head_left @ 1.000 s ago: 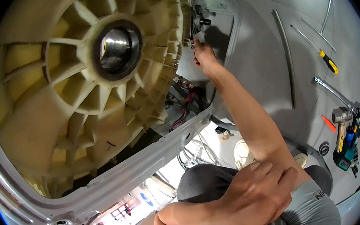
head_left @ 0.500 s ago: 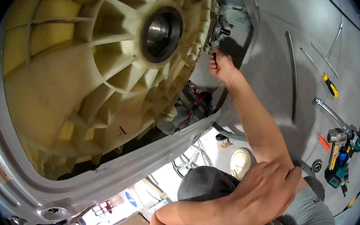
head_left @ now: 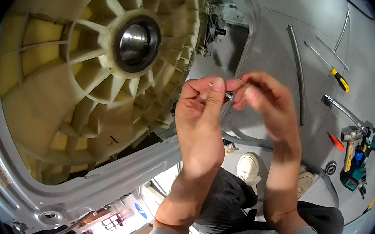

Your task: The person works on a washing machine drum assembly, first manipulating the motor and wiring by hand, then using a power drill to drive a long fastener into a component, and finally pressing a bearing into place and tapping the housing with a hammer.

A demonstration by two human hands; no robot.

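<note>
In front of the machine's opening, my left hand (head_left: 200, 111) pinches a small silvery metal piece (head_left: 229, 96) between thumb and forefinger. It looks like a bolt or pin, but most of it is covered by the fingers. My right hand (head_left: 269, 102) is close against it, fingers curled and thumb smeared by motion; whether it grips the piece is unclear. Behind and to the left is a large cream ribbed plastic tub (head_left: 89, 81), with a dark-rimmed metal bearing hub (head_left: 137, 45) at its centre. A dark fitting (head_left: 217, 31) sits by the tub's right edge.
The grey metal cabinet frame (head_left: 124, 166) surrounds the tub. On the grey surface to the right lie a metal tube (head_left: 298, 74), a yellow-black screwdriver (head_left: 339, 79), a ratchet wrench (head_left: 345, 111), a hammer (head_left: 349, 135) and a teal power tool (head_left: 350, 178). A grey hose (head_left: 253, 141) runs below my right hand.
My right hand has drawn back from the tub's right edge toward me. My left hand has risen from across my right arm to meet it, now pinching the small metal piece.
</note>
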